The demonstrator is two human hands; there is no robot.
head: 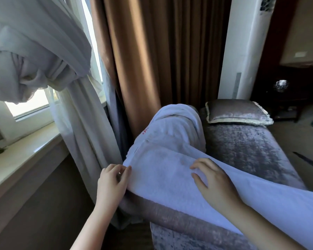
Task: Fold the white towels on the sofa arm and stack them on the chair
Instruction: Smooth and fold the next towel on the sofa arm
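Observation:
A white towel (163, 170) lies spread along the grey velvet sofa arm (179, 224), running from the arm's far end down to the lower right. Another white towel (172, 123) with a small red mark sits bunched on the far part of the arm, partly under the near one. My left hand (112, 183) pinches the near towel's left edge between thumb and fingers. On top of the same towel rests my right hand (211, 181), fingers spread and slightly bent, pressing the cloth down. No chair is in view.
Sheer white curtains (83, 123) and a brown drape (148, 60) hang close on the left, beside a window sill (22, 156). A grey cushion (237, 112) lies on the sofa seat (248, 150). A white standing air conditioner (242, 51) rises behind.

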